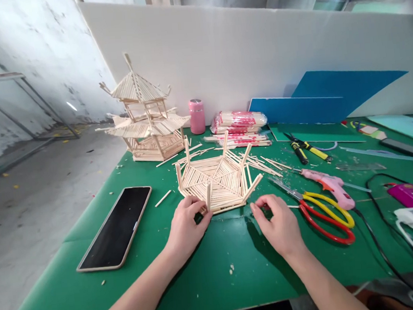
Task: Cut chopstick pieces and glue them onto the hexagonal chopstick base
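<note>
A flat polygonal base of pale wooden sticks [218, 180] lies on the green table, with several short posts standing at its corners. The fingers of my left hand [190, 224] are closed on its front left edge, at the foot of a post [208, 196]. Just off the front right corner is my right hand [278, 220], its thumb and forefinger pinched together; whether something small is between them is too small to tell. The post nearest that hand [253, 188] leans outward to the right.
A stick pagoda [149, 126], pink bottle [197, 117] and wrapped stick bundles [240, 121] stand behind. At left lies a phone [117, 229]. On the right are scissors [325, 217], a pink glue gun [328, 185], pliers [305, 148] and cables. Loose sticks [259, 162] lie behind the base.
</note>
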Tool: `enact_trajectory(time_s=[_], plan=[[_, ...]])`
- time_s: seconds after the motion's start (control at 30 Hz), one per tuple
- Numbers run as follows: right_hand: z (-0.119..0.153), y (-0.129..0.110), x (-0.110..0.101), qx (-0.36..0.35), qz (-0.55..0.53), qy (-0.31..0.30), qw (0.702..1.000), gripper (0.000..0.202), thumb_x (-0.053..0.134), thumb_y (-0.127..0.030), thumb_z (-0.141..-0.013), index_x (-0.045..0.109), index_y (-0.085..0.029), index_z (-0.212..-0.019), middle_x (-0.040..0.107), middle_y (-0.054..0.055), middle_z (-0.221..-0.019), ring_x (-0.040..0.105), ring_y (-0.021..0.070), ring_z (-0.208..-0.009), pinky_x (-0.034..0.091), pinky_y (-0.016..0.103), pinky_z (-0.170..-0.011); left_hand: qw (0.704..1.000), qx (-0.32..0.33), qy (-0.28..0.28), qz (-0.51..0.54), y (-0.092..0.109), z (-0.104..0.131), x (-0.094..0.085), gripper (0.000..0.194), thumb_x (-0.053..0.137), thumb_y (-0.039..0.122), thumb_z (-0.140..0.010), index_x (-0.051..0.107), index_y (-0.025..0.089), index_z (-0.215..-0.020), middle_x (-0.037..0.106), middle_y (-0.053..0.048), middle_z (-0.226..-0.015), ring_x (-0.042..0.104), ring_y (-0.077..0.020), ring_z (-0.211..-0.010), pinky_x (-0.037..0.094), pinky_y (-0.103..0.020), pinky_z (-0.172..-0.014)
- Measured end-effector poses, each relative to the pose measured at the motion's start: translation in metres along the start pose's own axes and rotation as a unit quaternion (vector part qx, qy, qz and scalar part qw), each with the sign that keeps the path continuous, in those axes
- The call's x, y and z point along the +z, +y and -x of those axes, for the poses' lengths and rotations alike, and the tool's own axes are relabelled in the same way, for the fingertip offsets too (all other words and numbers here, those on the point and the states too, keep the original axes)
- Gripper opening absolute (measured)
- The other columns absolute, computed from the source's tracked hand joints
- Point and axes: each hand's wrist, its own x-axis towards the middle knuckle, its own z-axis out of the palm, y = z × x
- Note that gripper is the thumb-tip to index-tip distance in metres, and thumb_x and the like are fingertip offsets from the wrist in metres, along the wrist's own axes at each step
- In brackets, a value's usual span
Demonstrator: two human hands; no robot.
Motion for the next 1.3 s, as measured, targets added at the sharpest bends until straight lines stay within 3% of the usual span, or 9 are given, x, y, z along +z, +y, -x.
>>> enact_trajectory(time_s=[0.1,0.2,0.33,0.5,0.6,0.8,0.97,1.13,1.3], plan=[[0.005,-0.001,-0.011,0.016,-0.047,0.043,0.998,0.033,0.046,-0.024,-0.083,0.027,-0.023,-0.056,0.040,-0.002,-0.057,0.041,0.0127,-0.055,0.039,0.027,-0.056,0.999,-0.015,0.047,-0.016,0.004,0.009,-0.005,0.020,0.057,0.024,-0.074,0.061,0.015,-0.090,0.057,-0.011,-0.095,0.057,-0.0238,-0.085,0.048,-0.040,-0.074],[0.014,-0.008,-0.021,0.012,-0.100,0.029,0.994,0.034,0.046,-0.020,-0.083,0.023,-0.023,-0.057,0.040,-0.003,-0.056,0.041,0.0100,-0.051,0.038,0.023,-0.050,0.992,0.033,0.122,-0.031,0.020,0.021,-0.015,0.011,0.053,0.023,-0.078,0.058,0.019,-0.087,0.058,-0.008,-0.091,0.057,-0.0216,-0.084,0.048,-0.037,-0.074],[0.031,-0.027,-0.025,-0.031,-0.183,-0.049,0.981,0.028,0.051,-0.011,-0.077,0.032,-0.021,-0.059,0.048,-0.003,-0.060,0.047,0.0091,-0.054,0.039,0.021,-0.051,0.991,0.127,0.005,0.042,0.055,0.031,-0.019,0.009,0.051,0.019,-0.080,0.059,0.019,-0.084,0.059,-0.006,-0.081,0.056,-0.0177,-0.074,0.047,-0.030,-0.064],[0.047,-0.044,-0.024,-0.073,-0.180,-0.097,0.976,0.015,0.048,-0.011,-0.075,0.041,-0.020,-0.066,0.050,-0.001,-0.060,0.047,0.0118,-0.057,0.039,0.024,-0.051,0.977,0.132,-0.155,0.064,0.081,0.030,-0.007,0.018,0.043,0.027,-0.084,0.056,0.019,-0.073,0.058,-0.004,-0.069,0.053,-0.0172,-0.063,0.045,-0.031,-0.061],[0.046,-0.037,-0.031,-0.063,-0.171,-0.137,0.974,0.009,0.045,-0.013,-0.079,0.047,-0.019,-0.073,0.053,0.001,-0.065,0.050,0.0129,-0.061,0.042,0.025,-0.054,0.972,0.138,-0.182,0.051,0.084,0.027,-0.001,0.019,0.041,0.025,-0.085,0.055,0.019,-0.073,0.059,-0.004,-0.069,0.052,-0.0173,-0.063,0.044,-0.031,-0.061],[0.017,0.025,-0.058,-0.080,0.078,-0.072,0.991,0.020,0.048,-0.018,-0.084,0.058,-0.020,-0.101,0.065,0.007,-0.093,0.058,0.0192,-0.086,0.047,0.033,-0.076,0.970,0.165,-0.174,0.042,0.071,0.029,0.011,0.019,0.041,0.022,-0.084,0.059,0.020,-0.081,0.058,-0.005,-0.073,0.053,-0.0186,-0.067,0.043,-0.033,-0.063],[-0.009,0.067,-0.065,-0.202,0.289,-0.125,0.927,0.028,0.044,-0.011,-0.084,0.059,-0.013,-0.106,0.068,0.008,-0.089,0.060,0.0214,-0.081,0.047,0.036,-0.073,0.971,0.144,-0.189,0.016,0.059,0.030,0.013,0.022,0.038,0.020,-0.085,0.060,0.020,-0.080,0.057,-0.005,-0.074,0.052,-0.0186,-0.068,0.042,-0.033,-0.063],[-0.020,0.078,-0.068,-0.287,0.288,-0.168,0.898,0.029,0.041,-0.008,-0.084,0.059,-0.010,-0.107,0.066,0.008,-0.077,0.057,0.0194,-0.071,0.047,0.035,-0.067,0.973,0.164,-0.161,0.004,0.059,0.032,0.010,0.022,0.039,0.018,-0.085,0.060,0.020,-0.079,0.057,-0.004,-0.071,0.052,-0.0171,-0.065,0.042,-0.031,-0.062],[-0.012,0.054,-0.068,-0.312,0.218,-0.213,0.900,0.028,0.040,-0.011,-0.086,0.058,-0.017,-0.107,0.063,0.008,-0.087,0.054,0.0188,-0.080,0.044,0.035,-0.073,0.965,0.247,-0.037,-0.083,0.067,0.034,0.009,0.027,0.041,0.016,-0.084,0.054,0.016,-0.107,0.060,-0.011,-0.099,0.051,-0.0247,-0.091,0.036,-0.039,-0.079]])
